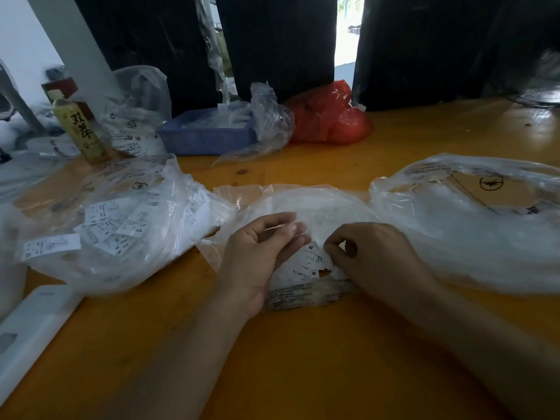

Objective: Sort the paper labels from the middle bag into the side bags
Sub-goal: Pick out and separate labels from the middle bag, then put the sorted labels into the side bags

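Observation:
The middle bag (321, 207) is clear plastic and lies on the orange table in front of me. White paper labels (309, 263) marked M lie at its near edge. My left hand (257, 259) holds the bag's plastic up with curled fingers, just left of the labels. My right hand (372, 253) pinches the labels at their right edge. The left bag (121, 225) holds several labels marked S and XS. The right bag (472, 225) is clear and crumpled; what lies in it is hard to make out.
A yellow bottle (80, 128), a blue tray (206, 137), a red plastic bag (330, 116) and loose clear bags stand along the back. A white flat object (33, 328) lies at the near left. Bare orange table (303, 374) shows under my forearms.

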